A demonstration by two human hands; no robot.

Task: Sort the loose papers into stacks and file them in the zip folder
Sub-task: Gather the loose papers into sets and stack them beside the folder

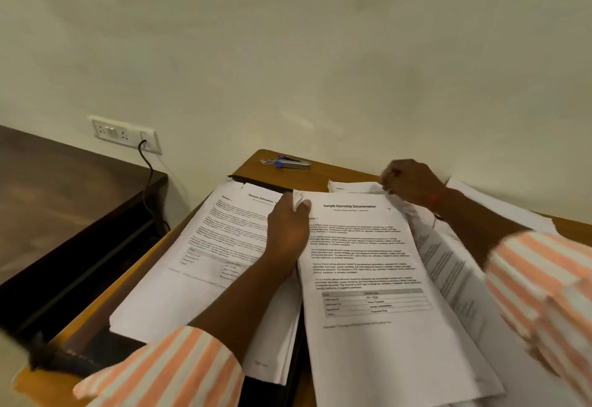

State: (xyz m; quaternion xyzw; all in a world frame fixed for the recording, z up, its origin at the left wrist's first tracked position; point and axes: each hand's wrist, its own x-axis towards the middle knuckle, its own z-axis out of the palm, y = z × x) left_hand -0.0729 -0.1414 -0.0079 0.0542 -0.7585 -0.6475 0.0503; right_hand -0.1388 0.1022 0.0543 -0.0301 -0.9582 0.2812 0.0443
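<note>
Head view: internship sheet (368,262) lay on the desk (323,167), long axis running away from the person, heading at the far end; left hand (286,233) pinched its top-left corner. Right hand (413,183) curled at far papers (355,187), grip unclear. Education stack (205,246) covered the black zip folder (269,183) by the desk's left edge.

White papers (378,342), orange-and-white striped sleeves (173,371), brown table (256,163), black folder (96,350).

Stapler (293,164) on desk (323,173) far edge; black cable (148,179) in wall socket (125,134).
</note>
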